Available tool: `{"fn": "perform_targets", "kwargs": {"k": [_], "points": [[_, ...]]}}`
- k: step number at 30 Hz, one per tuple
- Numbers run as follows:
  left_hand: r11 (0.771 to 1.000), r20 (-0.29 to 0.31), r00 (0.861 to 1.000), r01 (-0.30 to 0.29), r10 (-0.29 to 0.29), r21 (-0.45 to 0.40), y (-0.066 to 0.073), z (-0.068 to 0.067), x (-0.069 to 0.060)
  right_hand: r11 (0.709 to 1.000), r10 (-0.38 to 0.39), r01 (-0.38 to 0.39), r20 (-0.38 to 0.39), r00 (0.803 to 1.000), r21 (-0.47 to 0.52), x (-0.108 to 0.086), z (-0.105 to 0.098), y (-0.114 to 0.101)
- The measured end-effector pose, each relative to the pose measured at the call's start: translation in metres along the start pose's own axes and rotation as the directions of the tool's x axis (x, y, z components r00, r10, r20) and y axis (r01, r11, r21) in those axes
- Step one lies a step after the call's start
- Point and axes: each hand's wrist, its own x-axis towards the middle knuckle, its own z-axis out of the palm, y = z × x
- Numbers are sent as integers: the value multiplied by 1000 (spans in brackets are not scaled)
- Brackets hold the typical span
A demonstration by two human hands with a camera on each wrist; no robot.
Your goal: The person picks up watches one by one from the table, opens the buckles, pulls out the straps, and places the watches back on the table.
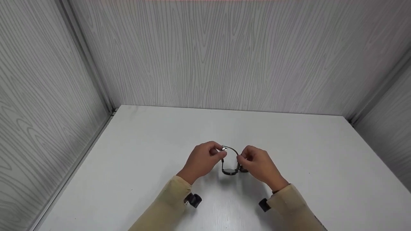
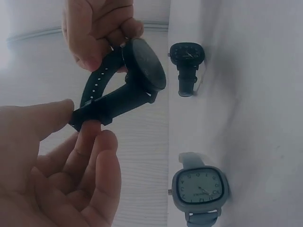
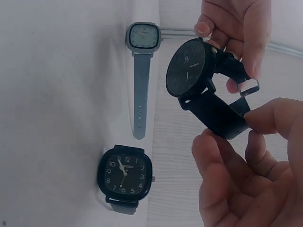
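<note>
In the head view, the left hand (image 1: 202,158) and right hand (image 1: 260,162) pinch a thin looped strap with a dark-rimmed round part (image 1: 230,172) hanging below. Closer up, in the left wrist view, this is a black round watch (image 2: 147,66), its strap (image 2: 118,103) pinched between the left thumb and fingers (image 2: 61,161). In the right wrist view the right hand (image 3: 251,179) pinches the strap of the black watch (image 3: 187,68) low down; the left hand (image 3: 241,28) is at the part by the metal buckle (image 3: 248,88). The buckle looks unfastened.
A grey square watch (image 2: 200,185) and a black square watch (image 2: 187,54) lie on the white table (image 1: 154,128). The right wrist view shows both too, the grey one (image 3: 143,38) with its strap stretched out. Wood-grain panels (image 1: 205,57) stand around the table.
</note>
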Motion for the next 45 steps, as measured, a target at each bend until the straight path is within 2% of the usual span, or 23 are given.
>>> {"fn": "perform_targets", "kwargs": {"k": [6,12,19,25,32,37,40,45], "points": [[996,41,996,82,-83,29,-2,7,13,999,28,-27,25,999,-17,4,7,9],[987,43,991,118,-124,113,-3,14,26,998,59,-59,12,998,-34,11,10,14],[971,21,984,169,-175,168,-5,18,31,994,87,-86,17,996,-72,21,13,13],[970,21,984,169,-175,176,-7,17,29,982,122,-117,25,992,-151,28,12,9],[980,-2,989,145,-146,135,2,0,18,977,94,-88,21,995,-196,28,5,2],[988,-17,998,61,-59,145,9,-23,-1,984,11,-10,3,1000,-175,14,-15,-1],[986,-75,997,26,-14,163,12,-39,-12,985,-41,39,-7,999,-166,4,-35,-5],[980,-158,986,-14,46,198,17,-60,-25,975,-104,94,-38,994,-201,-9,-57,-10]]}}
